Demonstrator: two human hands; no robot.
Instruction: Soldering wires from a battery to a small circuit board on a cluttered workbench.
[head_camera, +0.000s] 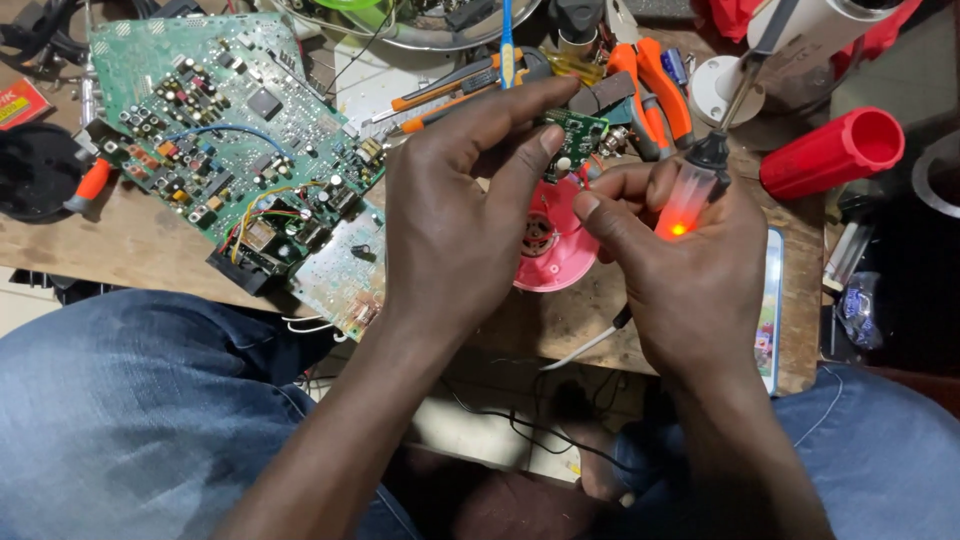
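On the bench (150, 250), a large circuit board (230, 130) lies left of the hands. Pliers (650, 90) lie behind them, a cylinder (830, 152) to the right, a phone (772, 310) beneath the right hand (690, 270).

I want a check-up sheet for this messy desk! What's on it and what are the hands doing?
Surface: wooden table, worn.
Job's things: small round green board above a pink disc; soldering iron with an orange light glowing.
Clutter: big green circuit board, orange pliers, red tube, blue toothbrush, phone.
Grippers: left hand pinches the small board; right hand holds the iron.
Cables: white cable off the table edge; black wires below.
Surroundings: knees in blue jeans.
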